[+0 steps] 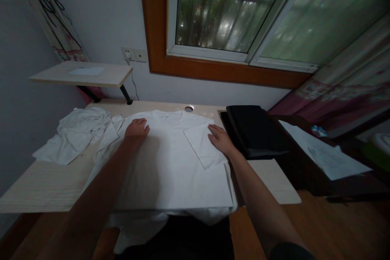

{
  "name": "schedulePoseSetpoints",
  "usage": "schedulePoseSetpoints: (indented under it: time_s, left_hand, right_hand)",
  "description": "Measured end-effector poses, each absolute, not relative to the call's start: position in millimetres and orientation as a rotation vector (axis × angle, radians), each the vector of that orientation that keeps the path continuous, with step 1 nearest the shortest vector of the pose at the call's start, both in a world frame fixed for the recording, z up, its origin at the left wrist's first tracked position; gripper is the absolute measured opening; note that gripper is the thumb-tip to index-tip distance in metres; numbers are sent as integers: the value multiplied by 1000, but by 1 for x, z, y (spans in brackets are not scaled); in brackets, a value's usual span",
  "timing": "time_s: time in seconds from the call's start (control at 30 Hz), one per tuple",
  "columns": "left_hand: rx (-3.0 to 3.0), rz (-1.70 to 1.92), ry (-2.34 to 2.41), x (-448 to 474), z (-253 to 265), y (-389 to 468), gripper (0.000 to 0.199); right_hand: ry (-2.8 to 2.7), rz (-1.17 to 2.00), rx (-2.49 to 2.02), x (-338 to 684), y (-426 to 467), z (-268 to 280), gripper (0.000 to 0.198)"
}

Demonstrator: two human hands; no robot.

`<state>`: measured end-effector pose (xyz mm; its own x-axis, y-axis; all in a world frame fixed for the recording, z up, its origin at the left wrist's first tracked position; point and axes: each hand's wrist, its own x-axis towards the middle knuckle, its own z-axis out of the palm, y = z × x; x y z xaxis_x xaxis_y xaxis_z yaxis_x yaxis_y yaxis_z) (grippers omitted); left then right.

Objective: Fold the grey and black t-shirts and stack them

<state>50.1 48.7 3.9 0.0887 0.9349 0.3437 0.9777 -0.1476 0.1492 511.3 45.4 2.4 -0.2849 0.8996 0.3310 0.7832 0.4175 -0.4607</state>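
Note:
A white T-shirt [179, 174] lies spread on the wooden desk, its collar toward the wall and its lower part hanging over the front edge. Its right sleeve is folded inward across the body, while the left sleeve sticks out toward the left. My left hand [136, 128] rests on the shirt near the left shoulder, fingers stretched out. On the folded right sleeve lies my right hand [219, 138], flat with its fingers extended. Neither hand grips anything that I can see.
A crumpled white garment [82, 130] lies on the desk's left side. A black folder-like item [256, 130] sits at the right. A small raised shelf [61, 74] stands at the back left. Papers [326, 150] lie on a dark surface farther right.

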Motion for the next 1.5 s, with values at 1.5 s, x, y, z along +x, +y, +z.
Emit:
schedulePoseSetpoints:
  time_s: [1.5]
  left_hand:
    - [-2009, -2620, -2521, 224, 18, 33, 31]
  right_hand:
    - [-1600, 623, -1275, 520, 14, 14, 37]
